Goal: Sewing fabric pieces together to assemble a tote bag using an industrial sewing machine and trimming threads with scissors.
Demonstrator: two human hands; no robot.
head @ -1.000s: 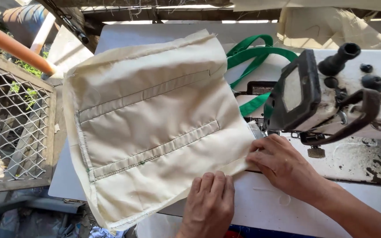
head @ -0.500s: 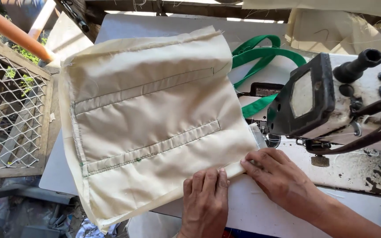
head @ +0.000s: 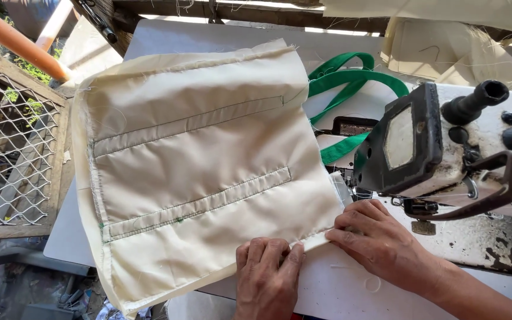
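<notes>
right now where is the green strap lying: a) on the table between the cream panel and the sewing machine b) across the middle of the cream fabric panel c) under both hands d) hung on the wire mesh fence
a: the green strap loops on the white table to the right of the cream fabric panel, beside the sewing machine, well away from the left hand and the right hand pressing the panel's near edge.

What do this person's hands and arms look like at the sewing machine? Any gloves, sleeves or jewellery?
Both hands are bare: no gloves, and no rings show on the fingers in view. The left hand is seen only to about the wrist, which is bare, with no watch or band. The right hand leads into a bare forearm with no sleeve, watch or bracelet as far as the picture reaches.
</notes>
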